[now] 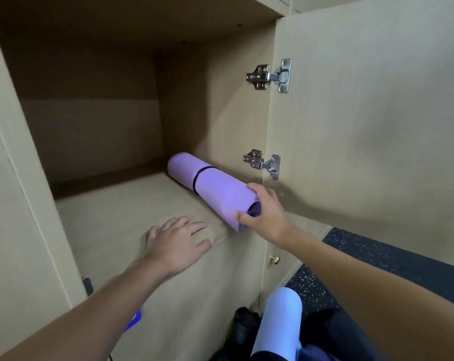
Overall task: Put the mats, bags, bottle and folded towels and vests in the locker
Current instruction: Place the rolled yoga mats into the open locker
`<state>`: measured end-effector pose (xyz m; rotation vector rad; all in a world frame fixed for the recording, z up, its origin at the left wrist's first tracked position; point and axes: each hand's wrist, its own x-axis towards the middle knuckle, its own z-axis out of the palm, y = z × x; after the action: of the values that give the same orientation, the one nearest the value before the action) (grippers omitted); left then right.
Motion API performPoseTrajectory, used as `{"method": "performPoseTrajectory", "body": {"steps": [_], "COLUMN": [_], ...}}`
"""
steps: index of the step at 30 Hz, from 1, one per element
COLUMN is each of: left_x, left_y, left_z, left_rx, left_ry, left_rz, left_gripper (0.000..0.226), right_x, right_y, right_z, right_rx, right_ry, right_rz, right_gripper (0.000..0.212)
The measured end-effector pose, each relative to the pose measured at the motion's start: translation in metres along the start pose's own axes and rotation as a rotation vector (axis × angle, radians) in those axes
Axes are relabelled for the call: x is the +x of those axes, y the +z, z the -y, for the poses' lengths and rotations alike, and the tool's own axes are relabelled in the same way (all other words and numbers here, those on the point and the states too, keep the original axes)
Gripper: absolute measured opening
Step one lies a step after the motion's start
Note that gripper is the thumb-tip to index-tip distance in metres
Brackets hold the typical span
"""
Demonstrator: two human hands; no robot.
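— Where is the mat (212,184)?
— On the locker shelf (111,212), against its right wall (233,113), running from one o'clock to four, the right hand (268,216) gripping its near end.
— And the left hand (175,242)?
— Flat on the shelf's front edge, six o'clock.

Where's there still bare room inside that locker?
Bare shelf runs from the left wall to the purple rolled mat. The right wall is crowded: mat, with right hand gripping its end. The left hand rests on the front edge.
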<state>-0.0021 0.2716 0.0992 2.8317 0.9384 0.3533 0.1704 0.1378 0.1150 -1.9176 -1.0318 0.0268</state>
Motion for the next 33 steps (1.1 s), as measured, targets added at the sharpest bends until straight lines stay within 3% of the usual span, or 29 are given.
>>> {"method": "performPoseTrajectory", "body": {"steps": [4, 9, 14, 26, 33], "left_x": [0.011, 0.014, 0.015, 0.014, 0.013], "left_y": [0.004, 0.006, 0.005, 0.003, 0.005], "left_z": [0.003, 0.004, 0.005, 0.004, 0.004], "left_rx": [-0.050, -0.069, -0.073, -0.086, -0.104], "left_ry": [-0.009, -0.015, -0.018, -0.011, -0.010], "left_rz": [-0.024, -0.031, -0.057, -0.047, -0.043], "left_gripper": [0.057, 0.075, 0.060, 0.061, 0.062], "right_x": [0.034, 0.074, 0.099, 0.130, 0.143], "right_y": [0.012, 0.030, 0.050, 0.071, 0.076], "right_z": [-0.012, -0.021, -0.027, -0.032, -0.030], "right_rx": [-0.362, -0.306, -0.265, -0.421, -0.372], "right_ry": [-0.174, -0.151, -0.156, -0.223, -0.220], "right_rz": [-0.103, -0.113, -0.087, -0.124, -0.094], "right_gripper": [0.060, 0.056, 0.063, 0.071, 0.067]}}
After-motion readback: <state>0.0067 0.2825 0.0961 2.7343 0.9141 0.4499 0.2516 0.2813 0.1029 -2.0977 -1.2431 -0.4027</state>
